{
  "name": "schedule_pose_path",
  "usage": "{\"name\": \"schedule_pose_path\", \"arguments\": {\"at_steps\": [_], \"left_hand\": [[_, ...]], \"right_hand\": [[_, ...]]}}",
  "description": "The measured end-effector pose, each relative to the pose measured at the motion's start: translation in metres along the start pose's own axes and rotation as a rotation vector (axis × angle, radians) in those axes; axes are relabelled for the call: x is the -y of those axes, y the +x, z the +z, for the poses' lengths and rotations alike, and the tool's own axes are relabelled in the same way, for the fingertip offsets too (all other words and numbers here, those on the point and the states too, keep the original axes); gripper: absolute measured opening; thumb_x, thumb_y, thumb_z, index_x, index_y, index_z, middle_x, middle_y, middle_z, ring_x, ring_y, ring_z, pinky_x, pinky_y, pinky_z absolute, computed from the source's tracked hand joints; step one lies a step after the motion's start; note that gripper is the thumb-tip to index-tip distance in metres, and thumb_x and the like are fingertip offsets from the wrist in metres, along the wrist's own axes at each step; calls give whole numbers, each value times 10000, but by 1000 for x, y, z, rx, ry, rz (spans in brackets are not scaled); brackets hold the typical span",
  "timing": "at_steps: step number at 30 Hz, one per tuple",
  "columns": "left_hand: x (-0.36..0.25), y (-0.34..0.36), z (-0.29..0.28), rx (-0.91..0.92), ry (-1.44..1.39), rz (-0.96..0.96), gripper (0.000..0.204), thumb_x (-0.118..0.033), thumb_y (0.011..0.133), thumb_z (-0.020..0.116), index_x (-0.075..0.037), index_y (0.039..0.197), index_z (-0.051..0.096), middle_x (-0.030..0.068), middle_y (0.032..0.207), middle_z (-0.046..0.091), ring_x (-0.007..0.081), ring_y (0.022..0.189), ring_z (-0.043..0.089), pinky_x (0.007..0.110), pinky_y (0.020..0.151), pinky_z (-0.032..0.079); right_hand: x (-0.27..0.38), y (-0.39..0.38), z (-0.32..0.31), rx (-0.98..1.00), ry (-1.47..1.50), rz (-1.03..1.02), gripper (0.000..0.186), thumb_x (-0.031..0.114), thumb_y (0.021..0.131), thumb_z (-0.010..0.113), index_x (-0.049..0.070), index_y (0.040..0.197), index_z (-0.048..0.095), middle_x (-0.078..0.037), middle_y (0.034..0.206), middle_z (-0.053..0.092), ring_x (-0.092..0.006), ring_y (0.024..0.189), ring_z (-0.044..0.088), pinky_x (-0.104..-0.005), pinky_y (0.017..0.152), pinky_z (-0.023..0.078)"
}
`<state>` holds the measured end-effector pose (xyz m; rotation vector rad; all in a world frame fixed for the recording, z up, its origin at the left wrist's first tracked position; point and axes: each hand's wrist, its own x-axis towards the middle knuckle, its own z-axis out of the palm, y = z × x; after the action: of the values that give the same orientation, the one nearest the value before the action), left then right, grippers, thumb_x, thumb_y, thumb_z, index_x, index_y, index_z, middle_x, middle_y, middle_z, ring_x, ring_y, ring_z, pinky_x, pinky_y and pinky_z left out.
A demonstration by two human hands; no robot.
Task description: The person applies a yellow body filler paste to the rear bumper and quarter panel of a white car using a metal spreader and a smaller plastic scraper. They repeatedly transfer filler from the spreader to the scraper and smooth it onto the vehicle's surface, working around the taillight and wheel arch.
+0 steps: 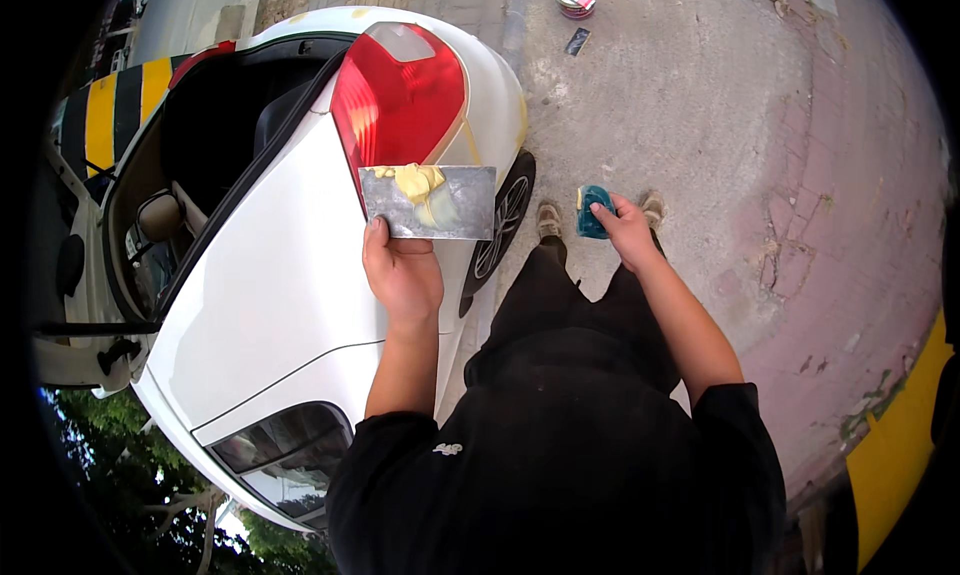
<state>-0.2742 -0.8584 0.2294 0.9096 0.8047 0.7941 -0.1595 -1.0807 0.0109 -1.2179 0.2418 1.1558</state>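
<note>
The left grip (405,280) holds a gray plate (474,203) (yellow paste (416,181) smeared on it). The right grip (630,233) pinches a teal scraper (591,219).

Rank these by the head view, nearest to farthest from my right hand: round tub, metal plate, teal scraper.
1. Teal scraper: held in the right hand.
2. Metal plate: off to the left, held in the left hand.
3. Round tub: well ahead, near the top of the view.
</note>
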Motion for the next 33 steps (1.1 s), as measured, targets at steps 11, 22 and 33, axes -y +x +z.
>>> {"name": "schedule_pose_path", "arguments": {"at_steps": [11,22,33], "left_hand": [[66,-20,-151,153,149,-573,427,-257,972,453,27,1286,507,151,1297,589,294,1216,554,443,1070,391],[76,-19,-170,73,165,-735,438,-259,970,459,41,1287,504,172,1280,596,307,1201,567,446,1051,411],[75,-17,-161,22,125,-726,406,-215,966,491,102,1214,546,205,1221,626,322,1160,594,444,1038,431]], "right_hand": [[-166,164,81,-227,50,-75,228,139,935,652,1,1114,681,-55,988,694,-148,864,638,-292,806,512],[-189,193,121,-400,-306,-466,208,80,902,632,-2,1088,676,-159,1068,675,-321,991,646,-364,877,502],[-191,181,124,-387,-277,-488,226,56,908,626,23,1126,676,-151,1101,671,-297,1016,644,-347,891,497]]}}
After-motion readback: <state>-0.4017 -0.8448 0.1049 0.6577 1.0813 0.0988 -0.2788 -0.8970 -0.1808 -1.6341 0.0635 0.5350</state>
